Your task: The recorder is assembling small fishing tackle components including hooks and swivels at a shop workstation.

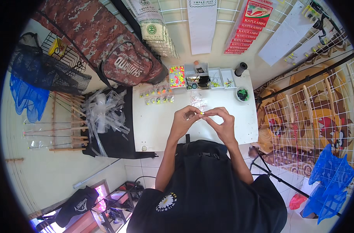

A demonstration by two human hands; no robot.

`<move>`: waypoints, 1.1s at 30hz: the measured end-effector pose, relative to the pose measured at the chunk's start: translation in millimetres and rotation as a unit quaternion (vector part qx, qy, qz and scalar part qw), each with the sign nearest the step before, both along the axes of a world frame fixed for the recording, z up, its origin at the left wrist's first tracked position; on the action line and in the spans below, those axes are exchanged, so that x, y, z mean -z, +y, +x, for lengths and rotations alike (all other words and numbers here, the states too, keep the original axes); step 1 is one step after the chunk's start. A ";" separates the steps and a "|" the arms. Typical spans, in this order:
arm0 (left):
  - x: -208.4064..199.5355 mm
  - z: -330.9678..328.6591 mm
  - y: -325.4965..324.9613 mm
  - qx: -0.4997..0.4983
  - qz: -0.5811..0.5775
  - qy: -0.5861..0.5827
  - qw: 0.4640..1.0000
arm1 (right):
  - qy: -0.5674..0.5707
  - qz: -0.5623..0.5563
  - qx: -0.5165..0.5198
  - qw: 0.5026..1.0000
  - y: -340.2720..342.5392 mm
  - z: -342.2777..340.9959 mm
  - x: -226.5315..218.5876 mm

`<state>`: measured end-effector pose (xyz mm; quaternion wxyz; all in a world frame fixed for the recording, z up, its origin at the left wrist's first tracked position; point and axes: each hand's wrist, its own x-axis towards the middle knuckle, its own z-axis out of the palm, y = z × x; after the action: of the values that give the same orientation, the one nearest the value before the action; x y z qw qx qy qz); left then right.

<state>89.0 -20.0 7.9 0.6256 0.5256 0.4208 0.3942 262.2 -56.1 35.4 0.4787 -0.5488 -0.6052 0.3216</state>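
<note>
Evidently, from the head view, the left hand (183, 120) and right hand (223, 124) meet over the counter (157, 126), fingertips pinching a tiny yellow bead (202, 113) between them. It seems light, likely stiff, perhaps slippery; its sides look best to grip, though finer detail is too small to tell.

White table (157, 126) with bins (226, 73), packets (159, 100), cup (243, 99), dark cylinder (241, 69)

On the table (157, 126), a cup (242, 94) stands right of trays (226, 72), what seem packets (159, 100) front-left
</note>
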 end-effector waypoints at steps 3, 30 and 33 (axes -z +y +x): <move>-0.2 0.0 -0.8 -0.001 0.001 -0.006 1.000 | 0.011 -0.009 0.004 1.000 -0.6 1.5 -0.6; -10.3 -1.4 -1.9 0.004 -0.021 -0.024 0.999 | -0.007 0.014 -0.071 0.997 1.6 1.5 -6.7; -12.1 -1.4 -2.3 0.003 -0.022 -0.025 0.999 | -0.007 0.006 -0.067 0.998 0.3 -1.5 -7.5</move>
<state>87.6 -22.3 20.0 0.6484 0.5027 0.4125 0.3958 260.7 -55.8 42.9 0.4553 -0.5064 -0.6455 0.3458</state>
